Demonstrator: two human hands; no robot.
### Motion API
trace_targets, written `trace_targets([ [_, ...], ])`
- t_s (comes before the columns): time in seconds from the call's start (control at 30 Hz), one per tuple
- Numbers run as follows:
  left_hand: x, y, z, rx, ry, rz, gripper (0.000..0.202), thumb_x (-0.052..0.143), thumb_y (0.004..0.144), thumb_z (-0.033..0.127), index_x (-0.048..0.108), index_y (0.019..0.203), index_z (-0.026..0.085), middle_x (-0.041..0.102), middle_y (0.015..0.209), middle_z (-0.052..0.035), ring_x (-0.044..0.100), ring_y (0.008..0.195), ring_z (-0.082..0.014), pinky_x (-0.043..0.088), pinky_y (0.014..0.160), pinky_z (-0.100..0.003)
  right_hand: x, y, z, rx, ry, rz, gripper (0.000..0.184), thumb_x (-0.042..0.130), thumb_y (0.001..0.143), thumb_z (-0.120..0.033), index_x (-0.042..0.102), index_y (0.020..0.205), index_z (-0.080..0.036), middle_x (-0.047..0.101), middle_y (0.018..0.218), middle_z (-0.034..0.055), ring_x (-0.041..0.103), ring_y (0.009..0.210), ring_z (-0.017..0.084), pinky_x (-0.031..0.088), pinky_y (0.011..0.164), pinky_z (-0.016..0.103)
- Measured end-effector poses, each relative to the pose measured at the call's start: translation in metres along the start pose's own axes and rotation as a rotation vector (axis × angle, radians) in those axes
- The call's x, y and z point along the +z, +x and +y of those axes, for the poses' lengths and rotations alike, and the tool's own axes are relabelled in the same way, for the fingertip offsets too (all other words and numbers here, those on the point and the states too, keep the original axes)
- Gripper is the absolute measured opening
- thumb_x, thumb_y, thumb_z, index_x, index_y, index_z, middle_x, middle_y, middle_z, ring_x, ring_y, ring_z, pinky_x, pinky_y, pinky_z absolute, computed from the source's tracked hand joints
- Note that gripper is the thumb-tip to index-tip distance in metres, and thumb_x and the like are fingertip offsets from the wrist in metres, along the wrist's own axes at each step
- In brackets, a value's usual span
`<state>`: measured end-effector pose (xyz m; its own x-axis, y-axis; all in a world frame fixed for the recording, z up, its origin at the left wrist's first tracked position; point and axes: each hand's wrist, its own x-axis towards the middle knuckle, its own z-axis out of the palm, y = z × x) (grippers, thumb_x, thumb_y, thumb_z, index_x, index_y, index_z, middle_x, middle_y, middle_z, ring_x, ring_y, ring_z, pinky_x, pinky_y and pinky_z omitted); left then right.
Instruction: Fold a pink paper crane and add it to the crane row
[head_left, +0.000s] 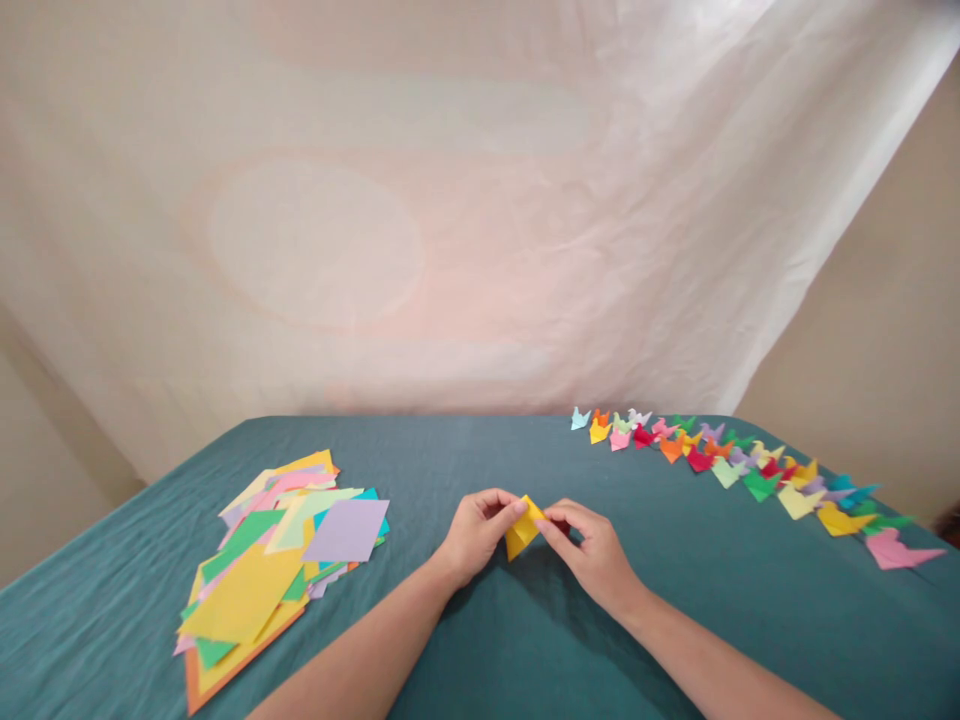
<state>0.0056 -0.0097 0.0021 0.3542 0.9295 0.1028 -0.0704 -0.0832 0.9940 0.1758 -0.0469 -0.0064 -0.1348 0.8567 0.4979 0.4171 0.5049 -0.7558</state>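
Observation:
A small folded piece of yellow origami paper (523, 530) is held up between my two hands, over the middle front of the table. My left hand (480, 533) pinches its upper left side between thumb and fingers. On the paper's right edge, the thumb and forefinger of my right hand (589, 553) are closed. The paper narrows to a point at its lower end, and creases show on its face. My fingertips cover parts of its sides.
Loose sheets of coloured paper (247, 590) lie in a messy pile on the left, with a lilac square (347, 531) on top. Rows of folded paper birds (761, 484) run along the right side of the green-covered table (465, 450). A pale cloth (465, 220) hangs behind.

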Motion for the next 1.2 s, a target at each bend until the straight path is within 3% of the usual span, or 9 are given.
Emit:
trace_targets([
  [0.5, 0.008, -0.004, 0.003, -0.033, -0.08, 0.047, 0.037, 0.067, 0.07, 0.048, 0.061, 0.072, 0.012, 0.06, 0.066, -0.0013, 0.051, 0.059, -0.0113, 0.038, 0.058, -0.021, 0.0, 0.0, -0.008, 0.047, 0.024, 0.024, 0.016, 0.052, 0.084, -0.033, 0.059, 0.081, -0.019, 0.057, 0.072, 0.0016, 0.052, 0.063, 0.014, 0.043, 0.062, 0.025],
  [0.83, 0.012, -0.005, 0.0, -0.035, -0.083, 0.031, 0.036, 0.065, 0.072, 0.047, 0.06, 0.073, 0.012, 0.06, 0.067, -0.0016, 0.051, 0.059, -0.0109, 0.039, 0.059, -0.021, 0.002, -0.001, -0.005, 0.067, 0.035, 0.051, 0.022, 0.052, 0.084, -0.031, 0.056, 0.067, -0.018, 0.052, 0.064, -0.0003, 0.048, 0.061, 0.013, 0.04, 0.06, 0.024],
  [1.2, 0.01, -0.004, -0.003, -0.039, -0.029, -0.029, 0.037, 0.064, 0.072, 0.048, 0.063, 0.076, 0.011, 0.059, 0.068, -0.0016, 0.05, 0.061, -0.0113, 0.039, 0.059, -0.02, 0.001, 0.001, 0.0, 0.273, 0.199, 0.055, 0.03, 0.053, 0.081, -0.045, 0.055, 0.069, -0.017, 0.05, 0.06, -0.0008, 0.045, 0.056, 0.013, 0.039, 0.054, 0.024],
])
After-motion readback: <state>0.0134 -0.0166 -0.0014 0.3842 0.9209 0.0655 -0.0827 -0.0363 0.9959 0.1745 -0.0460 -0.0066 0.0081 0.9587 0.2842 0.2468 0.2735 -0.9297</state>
